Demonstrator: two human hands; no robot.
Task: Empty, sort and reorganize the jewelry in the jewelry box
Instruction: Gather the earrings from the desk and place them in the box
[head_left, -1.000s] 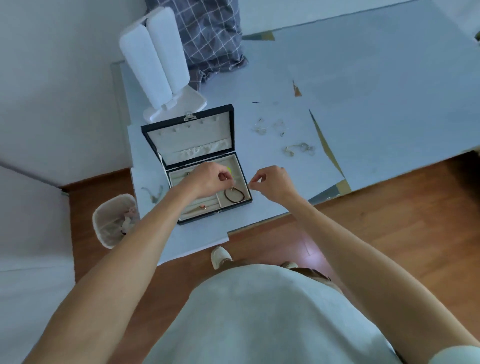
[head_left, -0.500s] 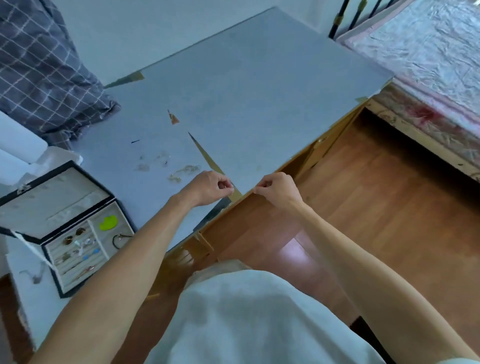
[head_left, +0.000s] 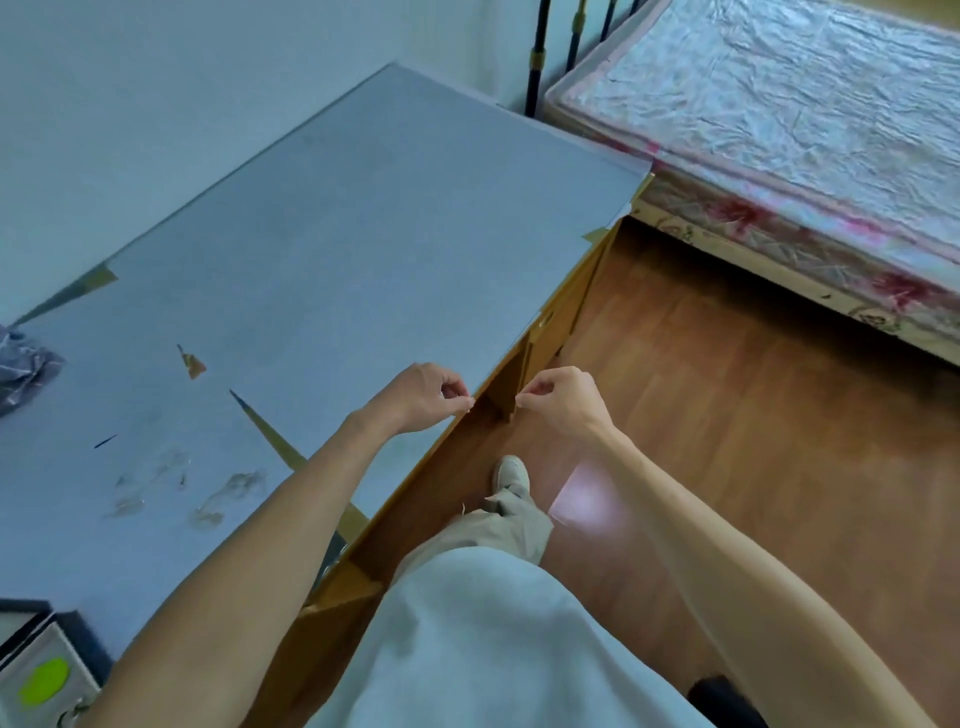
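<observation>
I'm watching my left hand (head_left: 423, 397) and right hand (head_left: 563, 402) pinching fingertips over the table (head_left: 363, 234) edge; what they hold is too fine to tell. The jewelry box (head_left: 44, 670) is sitting at the table's near-left corner.

The jewelry box (head_left: 49, 670) is cut off at the 8 o'clock corner: only a strip of black frame, pale lining and a yellow-green item (head_left: 45, 680) show, its kind unclear. The left hand (head_left: 423, 397) and right hand (head_left: 563, 397) each pinch finger to thumb, but whatever is held is too small to make out. Loose jewelry (head_left: 228, 496) on the table (head_left: 363, 249) at 9 o'clock is a blurred tangle. The checked cloth (head_left: 23, 371) is clipped by the left edge.
</observation>
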